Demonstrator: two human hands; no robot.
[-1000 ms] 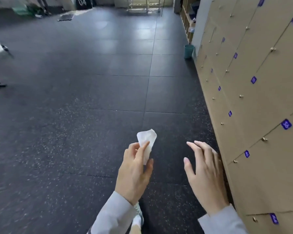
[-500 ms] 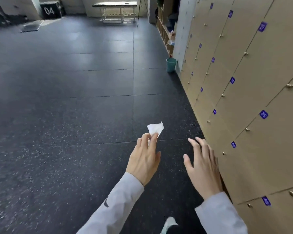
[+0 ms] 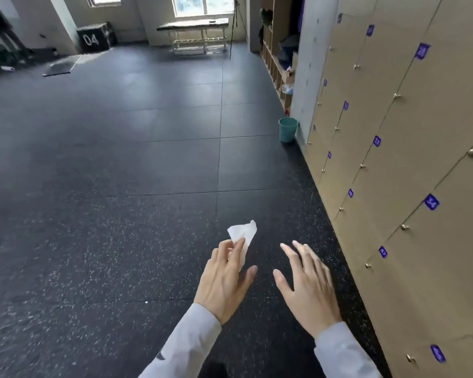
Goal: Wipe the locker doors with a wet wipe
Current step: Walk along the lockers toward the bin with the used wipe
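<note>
Right now: wet wipe (image 3: 243,236) crumpled, pinched in left hand (image 3: 224,279) fingertips, held over the floor (image 3: 120,186), well apart from the locker doors (image 3: 421,165) on the right.

Right hand (image 3: 309,285) spread, fingers straight, holding nothing, nearer the lockers but not touching. No door contact yet, so wiping looks not begun. To do it well, prob. unfold wipe flat under the fingers, press on a panel w/ even strokes, work round knobs and purple number tags (image 3: 432,202). Plenty of open floor to the left for stepping along the row; teal bin (image 3: 287,129) sits at the lockers' far end.
</note>
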